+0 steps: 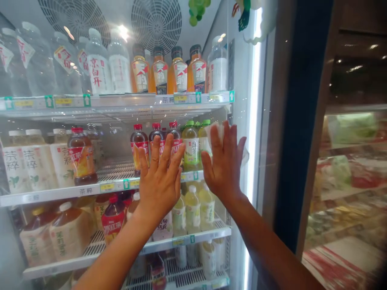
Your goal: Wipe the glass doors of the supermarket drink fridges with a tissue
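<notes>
My left hand [160, 177] is open and flat on the glass door [242, 80], fingers up. My right hand [223, 165] is open too, just to the right of it. It pushes a white cloth [218, 131] onto the glass. The cloth peeks out above my fingers and beside them. Behind the glass, bottles with green caps [191, 147] stand on the middle shelf. To do this well, I think my right palm should lie flat on the cloth and push softly, while my left hand steadies the door.
</notes>
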{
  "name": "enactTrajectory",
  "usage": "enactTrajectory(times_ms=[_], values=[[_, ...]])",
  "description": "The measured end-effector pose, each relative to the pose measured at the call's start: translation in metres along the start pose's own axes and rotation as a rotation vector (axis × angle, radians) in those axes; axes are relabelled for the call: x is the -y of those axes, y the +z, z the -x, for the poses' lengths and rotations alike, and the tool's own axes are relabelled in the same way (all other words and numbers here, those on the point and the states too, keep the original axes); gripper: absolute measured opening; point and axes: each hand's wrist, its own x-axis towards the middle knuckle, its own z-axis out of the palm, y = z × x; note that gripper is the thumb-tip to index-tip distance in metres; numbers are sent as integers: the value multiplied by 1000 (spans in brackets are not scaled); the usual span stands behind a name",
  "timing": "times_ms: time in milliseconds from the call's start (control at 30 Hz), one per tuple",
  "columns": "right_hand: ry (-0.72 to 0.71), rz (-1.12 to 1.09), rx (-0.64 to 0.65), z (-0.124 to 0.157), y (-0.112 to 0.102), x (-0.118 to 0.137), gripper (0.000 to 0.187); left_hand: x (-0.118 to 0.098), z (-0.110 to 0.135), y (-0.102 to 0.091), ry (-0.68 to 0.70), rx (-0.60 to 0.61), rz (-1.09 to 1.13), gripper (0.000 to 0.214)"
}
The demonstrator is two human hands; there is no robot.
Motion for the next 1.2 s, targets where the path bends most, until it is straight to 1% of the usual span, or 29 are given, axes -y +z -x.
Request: enactTrajectory(times_ms=[67, 167, 233, 333, 400, 533, 567, 600, 733, 800, 867, 933, 1000, 1100, 1133, 1200], values=[[-38, -17, 25, -2, -2, 2, 68, 11, -2, -7, 24, 5, -26, 68], [-157, -53, 84, 2, -1, 15, 72, 30, 2, -22, 46, 27, -58, 69], [-201, -71, 85, -8, 3, 27, 72, 45, 2, -31, 49, 31, -91, 68], [-193, -84, 47, -38, 12, 51, 71, 70, 0, -43, 52, 30, -136, 66], [-215, -98, 43, -48, 16, 71, 71, 87, 0, -52, 54, 39, -144, 66], [-426, -140, 95, -46, 22, 110, 72, 123, 12, -72, 83, 69, -178, 65], [-454, -146, 102, -48, 24, 118, 71, 133, 15, -78, 92, 77, -191, 64], [-454, -153, 106, -53, 26, 125, 70, 143, 18, -83, 98, 82, -203, 63], [-356, -194, 117, -76, 35, 155, 71, 184, 27, -103, 89, 93, -227, 62], [-404, -191, 132, -75, 38, 175, 72, 206, 31, -112, 71, 96, -227, 63], [-522, -168, 167, -69, 41, 196, 73, 226, 35, -120, 64, 94, -220, 63], [-606, -149, 198, -71, 45, 215, 75, 244, 40, -127, 67, 91, -209, 63], [-590, -140, 186, -83, 49, 232, 75, 260, 44, -134, 74, 84, -186, 62], [-493, -141, 127, -96, 55, 255, 77, 280, 51, -146, 54, 92, -150, 63], [-499, -148, 122, -95, 57, 263, 79, 286, 54, -150, 40, 100, -144, 64], [-589, -172, 146, -85, 59, 279, 82, 298, 61, -157, 17, 122, -141, 69]])
